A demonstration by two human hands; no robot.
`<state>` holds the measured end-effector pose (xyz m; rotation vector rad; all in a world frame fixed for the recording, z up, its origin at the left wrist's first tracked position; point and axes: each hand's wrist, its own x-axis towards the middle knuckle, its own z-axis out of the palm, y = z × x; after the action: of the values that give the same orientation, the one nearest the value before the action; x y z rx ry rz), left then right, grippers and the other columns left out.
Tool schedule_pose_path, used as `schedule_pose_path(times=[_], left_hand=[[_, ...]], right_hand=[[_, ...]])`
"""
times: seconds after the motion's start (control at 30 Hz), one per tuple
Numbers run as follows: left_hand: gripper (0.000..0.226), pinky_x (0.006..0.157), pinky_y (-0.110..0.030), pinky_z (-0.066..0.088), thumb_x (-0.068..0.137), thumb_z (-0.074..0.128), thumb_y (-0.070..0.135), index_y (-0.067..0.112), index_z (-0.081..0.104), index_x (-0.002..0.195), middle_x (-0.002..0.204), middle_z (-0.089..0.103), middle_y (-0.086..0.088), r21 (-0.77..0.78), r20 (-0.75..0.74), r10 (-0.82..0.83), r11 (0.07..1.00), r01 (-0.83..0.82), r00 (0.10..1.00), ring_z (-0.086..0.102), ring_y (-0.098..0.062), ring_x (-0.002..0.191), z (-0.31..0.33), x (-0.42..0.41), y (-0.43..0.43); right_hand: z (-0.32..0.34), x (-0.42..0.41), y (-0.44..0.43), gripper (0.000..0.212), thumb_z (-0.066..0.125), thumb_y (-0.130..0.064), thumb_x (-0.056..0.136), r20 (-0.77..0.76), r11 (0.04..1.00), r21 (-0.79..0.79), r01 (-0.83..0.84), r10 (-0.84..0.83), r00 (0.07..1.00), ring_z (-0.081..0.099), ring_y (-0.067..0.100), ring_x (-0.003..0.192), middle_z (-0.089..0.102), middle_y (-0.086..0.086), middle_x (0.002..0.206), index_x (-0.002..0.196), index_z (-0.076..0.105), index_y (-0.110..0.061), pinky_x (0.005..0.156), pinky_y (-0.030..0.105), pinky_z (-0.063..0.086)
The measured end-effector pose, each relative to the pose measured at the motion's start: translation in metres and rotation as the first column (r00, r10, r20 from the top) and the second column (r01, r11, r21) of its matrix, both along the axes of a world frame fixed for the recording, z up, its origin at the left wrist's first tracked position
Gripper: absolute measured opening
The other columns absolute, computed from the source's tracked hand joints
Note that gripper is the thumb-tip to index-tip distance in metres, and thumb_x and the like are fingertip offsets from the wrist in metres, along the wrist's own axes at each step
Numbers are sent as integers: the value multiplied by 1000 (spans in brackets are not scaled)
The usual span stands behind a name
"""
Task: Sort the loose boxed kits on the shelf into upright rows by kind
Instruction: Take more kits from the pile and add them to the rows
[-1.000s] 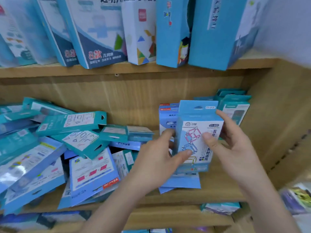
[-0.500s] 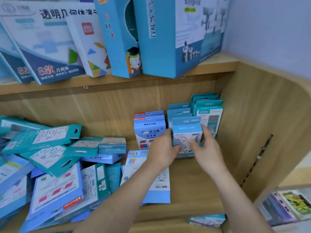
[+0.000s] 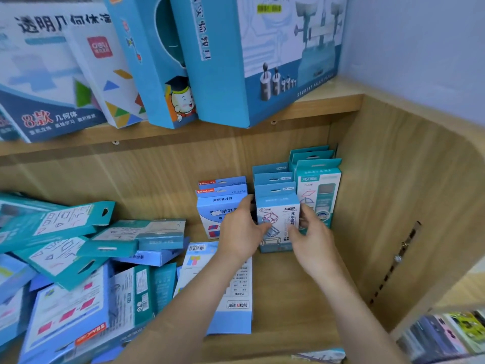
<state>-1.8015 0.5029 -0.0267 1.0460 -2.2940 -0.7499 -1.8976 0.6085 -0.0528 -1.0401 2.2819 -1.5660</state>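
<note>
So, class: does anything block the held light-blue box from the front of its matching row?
Nothing visible: the light-blue box stands upright before its matching row, left hand and right hand gripping its sides.

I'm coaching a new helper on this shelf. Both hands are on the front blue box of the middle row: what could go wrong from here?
1. The left hand and right hand grip the front blue box. Nothing stands before it, so if released tilted it may fall forward.
2. The left hand sits right beside the neighbouring blue row; withdrawing carelessly might topple its front box.
</note>
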Motion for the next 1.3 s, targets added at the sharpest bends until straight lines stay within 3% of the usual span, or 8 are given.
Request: schedule_pose_path(times=[0.13,0.3,0.37,0.5,0.67,0.97,1.17,1.3], left_hand=[[67,75,-31,54,74,76,20,27,42,132,113,68,6,-9,1,-15,1000,15,1000,68,-14,88,-2,-3,-3],[109,76,-37,54,70,78,20,45,0,142,113,66,1,-108,39,-36,993,40,999,65,-21,94,0,-4,4],[113,78,-37,52,70,80,23,48,-4,141,111,64,-2,-143,73,-36,989,46,997,63,-22,96,0,-4,4],[99,74,-36,53,75,75,20,40,7,144,105,67,-3,-189,81,-27,981,42,996,64,-23,93,0,-5,1],[94,68,-37,51,79,70,22,33,6,146,99,66,-6,-276,145,-12,960,52,989,64,-26,87,-1,-8,1],[94,77,-37,50,79,72,22,39,8,146,122,51,-5,-268,184,-52,958,101,982,61,-27,96,7,-2,3],[91,76,-37,49,80,71,24,40,11,146,126,41,-2,-242,212,-77,962,129,974,60,-25,94,14,-5,5],[87,82,-39,51,69,70,24,38,25,141,128,43,2,-159,175,-115,977,144,978,58,-21,97,40,0,-7]], right_hand=[[-3,-5,-2,50,60,-15,89,-44,998,55,27,-24,999,56,17,116,60,-2,127,136,45,-23,94,40,51],[-1,-9,-6,51,63,-21,88,-156,984,158,82,-57,986,57,21,112,59,1,125,135,44,-20,87,37,52],[0,-10,-8,47,63,-24,88,-198,970,219,109,-65,978,60,22,106,62,3,121,132,46,-20,80,37,54],[1,-12,-12,37,64,-21,87,-217,967,231,108,-57,975,62,23,98,67,2,111,122,51,-19,74,32,48],[-5,-15,-15,35,66,-19,86,-186,980,174,94,-61,981,64,21,91,68,0,108,118,52,-20,73,31,50],[-8,-16,-5,42,66,-16,85,-79,998,25,58,-56,995,63,12,87,67,-4,108,125,52,-21,73,27,50],[2,-11,-3,66,66,-13,85,-261,995,-36,90,-97,961,59,20,104,49,5,128,141,33,-27,75,38,57],[3,-6,-2,60,70,-9,80,-486,993,-13,118,-109,867,53,28,108,48,12,125,134,48,-24,73,39,56]])
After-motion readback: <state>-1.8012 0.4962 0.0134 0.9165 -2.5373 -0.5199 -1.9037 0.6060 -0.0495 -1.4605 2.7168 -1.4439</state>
